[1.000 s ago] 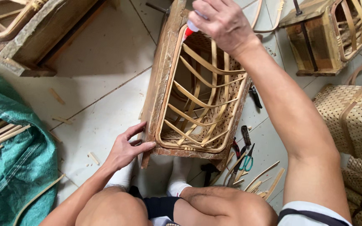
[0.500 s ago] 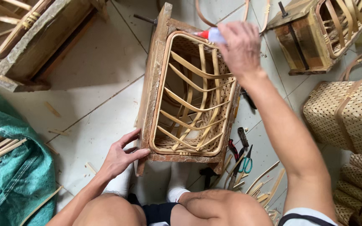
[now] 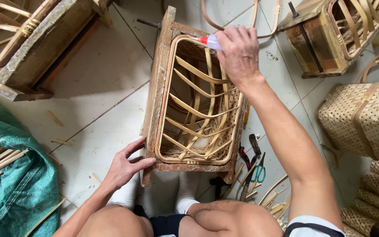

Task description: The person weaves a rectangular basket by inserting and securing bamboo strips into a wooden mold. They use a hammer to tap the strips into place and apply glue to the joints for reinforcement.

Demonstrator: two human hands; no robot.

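Observation:
A rattan basket [image 3: 197, 105] sits inside a worn wooden mould frame [image 3: 158, 87] on the tiled floor in front of me. My left hand [image 3: 126, 166] grips the frame's near left corner. My right hand [image 3: 238, 52] is stretched over the far rim and holds a small glue bottle [image 3: 210, 41] with a red tip, its nozzle lying sideways against the far left part of the basket rim. My feet in white socks [image 3: 187, 190] rest under the near edge of the frame.
Pliers and green-handled scissors [image 3: 257, 169] lie right of the frame among bamboo offcuts. Another wooden mould [image 3: 325, 37] stands far right, a bigger one [image 3: 36, 48] far left. Woven baskets [image 3: 365, 116] stack at the right. A green sack [image 3: 18, 184] covers bamboo strips at the left.
My right hand has moved the glue bottle from above the frame's far edge down along the basket's far rim. The left hand stays on the near corner.

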